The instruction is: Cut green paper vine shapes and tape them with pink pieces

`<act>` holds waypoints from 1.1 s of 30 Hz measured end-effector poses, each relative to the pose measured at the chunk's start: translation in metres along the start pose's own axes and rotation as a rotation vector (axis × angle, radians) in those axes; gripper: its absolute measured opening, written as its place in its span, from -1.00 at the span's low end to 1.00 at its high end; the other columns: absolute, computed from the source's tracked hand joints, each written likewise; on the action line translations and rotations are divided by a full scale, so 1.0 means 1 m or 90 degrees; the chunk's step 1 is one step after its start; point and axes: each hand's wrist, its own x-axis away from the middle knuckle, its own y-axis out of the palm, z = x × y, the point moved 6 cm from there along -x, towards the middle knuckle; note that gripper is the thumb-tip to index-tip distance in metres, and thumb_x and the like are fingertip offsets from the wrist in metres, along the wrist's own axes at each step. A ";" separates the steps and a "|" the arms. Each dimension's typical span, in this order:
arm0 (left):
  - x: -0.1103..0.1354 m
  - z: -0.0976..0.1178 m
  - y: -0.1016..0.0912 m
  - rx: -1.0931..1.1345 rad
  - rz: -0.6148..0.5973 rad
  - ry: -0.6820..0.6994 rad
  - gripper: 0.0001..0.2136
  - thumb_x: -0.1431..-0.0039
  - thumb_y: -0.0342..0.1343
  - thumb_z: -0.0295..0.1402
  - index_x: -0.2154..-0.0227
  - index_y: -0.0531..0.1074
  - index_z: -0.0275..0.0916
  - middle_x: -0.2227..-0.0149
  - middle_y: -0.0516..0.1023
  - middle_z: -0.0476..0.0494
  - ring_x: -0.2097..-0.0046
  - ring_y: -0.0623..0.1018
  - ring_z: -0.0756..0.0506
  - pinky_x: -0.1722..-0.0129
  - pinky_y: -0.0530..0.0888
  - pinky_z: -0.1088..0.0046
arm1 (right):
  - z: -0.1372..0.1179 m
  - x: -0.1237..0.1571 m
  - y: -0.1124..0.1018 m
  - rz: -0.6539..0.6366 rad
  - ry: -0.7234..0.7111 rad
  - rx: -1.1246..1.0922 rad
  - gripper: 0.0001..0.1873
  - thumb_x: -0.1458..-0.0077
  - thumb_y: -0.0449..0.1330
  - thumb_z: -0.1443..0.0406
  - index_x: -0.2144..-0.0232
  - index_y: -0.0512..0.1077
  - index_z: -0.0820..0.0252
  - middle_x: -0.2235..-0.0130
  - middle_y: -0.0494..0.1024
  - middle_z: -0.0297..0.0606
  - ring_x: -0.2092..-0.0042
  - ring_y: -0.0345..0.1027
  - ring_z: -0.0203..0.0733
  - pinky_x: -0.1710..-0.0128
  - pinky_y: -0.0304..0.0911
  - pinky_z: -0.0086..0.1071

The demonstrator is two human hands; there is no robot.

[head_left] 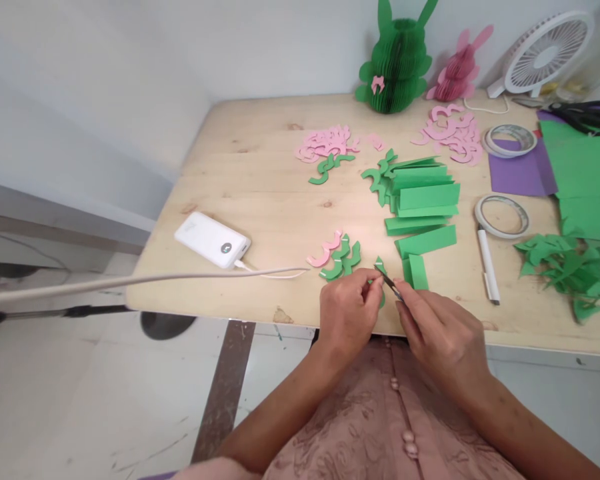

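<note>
Both my hands meet at the near edge of the wooden table [260, 193]. My left hand [347, 313] pinches a small green paper piece [379, 265] between its fingertips. My right hand [443, 333] is closed around small scissors [391, 285], whose blades touch that green piece. Just beyond my left hand lie curved green cutouts [343, 259] and pink cutouts [324, 253]. A stack of folded green paper strips [423, 200] lies beyond my right hand.
A white power bank [211, 239] with a cable lies at the left. Pink cutouts [325, 141], two tape rolls [501, 215], a white pen [487, 265], green scraps [570, 267], purple paper [523, 170], black scissors [587, 115], a fan [545, 53] and green [397, 57] and pink paper rabbits [460, 67] stand farther back.
</note>
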 end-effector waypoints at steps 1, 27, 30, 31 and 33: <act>0.000 0.000 0.000 -0.002 0.000 0.001 -0.85 -0.17 0.04 -0.42 0.39 0.53 -0.24 0.53 0.57 -0.03 0.54 0.44 0.03 0.49 0.32 0.55 | 0.000 0.000 0.000 0.001 -0.003 0.000 -0.67 -0.12 0.13 0.49 0.03 0.42 0.38 0.36 0.60 -0.19 0.39 0.43 -0.23 0.40 0.23 -0.38; -0.007 -0.016 0.013 0.368 -0.045 -0.169 -0.91 0.07 0.07 -0.39 0.58 0.40 -0.29 0.65 0.31 0.07 0.60 0.24 0.10 0.61 0.19 0.62 | 0.012 -0.001 0.001 -0.027 0.140 -0.174 -0.74 -0.18 0.12 0.40 0.08 0.46 0.28 0.19 0.64 -0.14 0.21 0.55 -0.17 0.22 0.44 -0.40; -0.006 -0.016 0.015 0.387 -0.066 -0.182 -0.88 0.03 0.09 -0.35 0.54 0.43 -0.30 0.65 0.30 0.07 0.59 0.23 0.10 0.60 0.18 0.61 | 0.013 -0.003 0.000 -0.025 0.144 -0.180 -0.74 -0.17 0.12 0.40 0.09 0.47 0.30 0.18 0.64 -0.12 0.19 0.55 -0.17 0.18 0.44 -0.41; -0.005 -0.016 0.015 0.384 -0.073 -0.180 -0.87 0.00 0.10 -0.34 0.52 0.45 -0.30 0.64 0.30 0.07 0.59 0.23 0.10 0.60 0.19 0.61 | 0.014 -0.003 0.000 -0.026 0.147 -0.184 -0.74 -0.17 0.12 0.40 0.09 0.47 0.30 0.17 0.64 -0.12 0.19 0.55 -0.16 0.17 0.44 -0.41; -0.003 -0.015 0.014 0.366 -0.075 -0.165 -0.85 -0.04 0.11 -0.31 0.48 0.47 -0.30 0.64 0.31 0.07 0.58 0.24 0.09 0.59 0.20 0.60 | 0.015 -0.003 0.001 -0.035 0.161 -0.201 -0.74 -0.17 0.12 0.39 0.09 0.47 0.29 0.17 0.64 -0.13 0.18 0.55 -0.17 0.16 0.43 -0.41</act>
